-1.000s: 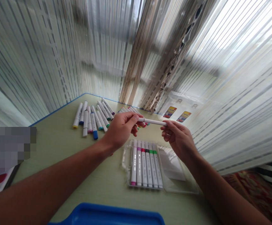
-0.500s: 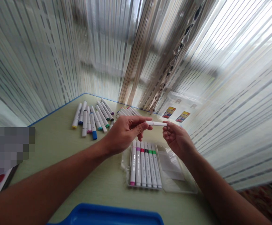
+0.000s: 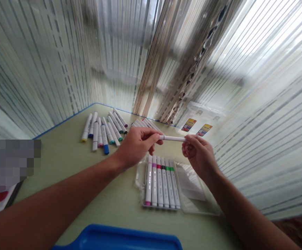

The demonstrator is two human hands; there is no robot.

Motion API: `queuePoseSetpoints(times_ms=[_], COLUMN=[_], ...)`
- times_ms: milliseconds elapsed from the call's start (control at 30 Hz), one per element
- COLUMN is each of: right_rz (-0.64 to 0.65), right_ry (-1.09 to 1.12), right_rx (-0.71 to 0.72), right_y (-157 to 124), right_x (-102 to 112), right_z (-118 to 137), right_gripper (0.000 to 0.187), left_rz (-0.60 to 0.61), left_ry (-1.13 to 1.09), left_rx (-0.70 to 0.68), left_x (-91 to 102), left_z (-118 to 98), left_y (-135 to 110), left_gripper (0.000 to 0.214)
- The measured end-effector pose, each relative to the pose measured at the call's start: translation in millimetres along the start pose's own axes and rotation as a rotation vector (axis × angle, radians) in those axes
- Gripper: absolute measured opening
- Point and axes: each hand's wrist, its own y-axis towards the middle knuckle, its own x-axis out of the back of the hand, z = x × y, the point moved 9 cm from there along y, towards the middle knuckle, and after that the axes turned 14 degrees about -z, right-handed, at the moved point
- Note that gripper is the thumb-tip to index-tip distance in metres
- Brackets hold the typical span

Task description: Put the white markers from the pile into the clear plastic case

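Note:
A white marker is held level in the air between my two hands. My left hand pinches its left end, where a thin dark ring shows. The right end sits between the thumb and fingers of my right hand. Below them lies an opened clear plastic case, its left half filled with a row of white markers banded pink, purple, red, black and green. The case's right half has a pale sheet in it.
Several loose markers lie at the back left, and another group lies behind my left hand. Clear packaging with yellow labels stands at the back right. A blue tray is at the front edge; striped curtains hang behind.
My left hand's fingers have slid slightly left along the marker, so more of it shows between my hands. Both hands keep hold of it, and the view has shifted a little.

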Motion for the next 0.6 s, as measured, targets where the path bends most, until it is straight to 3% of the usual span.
queuePoseSetpoints(times_ms=[367, 600], right_rz=[0.090, 0.196], right_ry=[0.002, -0.061], right_rx=[0.014, 0.001], right_y=[-6, -16], right_x=[-10, -19], right_z=[3, -5], right_gripper=[0.013, 0.011], left_rz=[0.012, 0.109], left_ry=[0.090, 0.169], left_rx=[-0.013, -0.015], left_x=[-0.2, -7.8], left_z=[3, 11], left_y=[-1, -6], left_gripper=[0.019, 0.025])
